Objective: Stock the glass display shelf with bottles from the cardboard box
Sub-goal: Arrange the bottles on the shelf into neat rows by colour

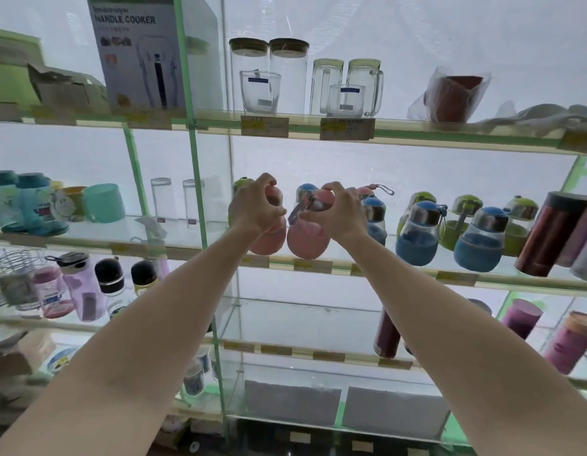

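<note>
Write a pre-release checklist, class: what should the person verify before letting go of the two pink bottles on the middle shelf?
1. Left hand grips left pink bottle: ok.
2. Right hand grips right pink bottle: ok.
3. Both bottles upright: ok.
4. Bases resting fully on the glass shelf: cannot tell.
5. Gap to the blue bottle behind the right hand: cannot tell.
6. The two pink bottles stand close together; touching or apart: cannot tell.
</note>
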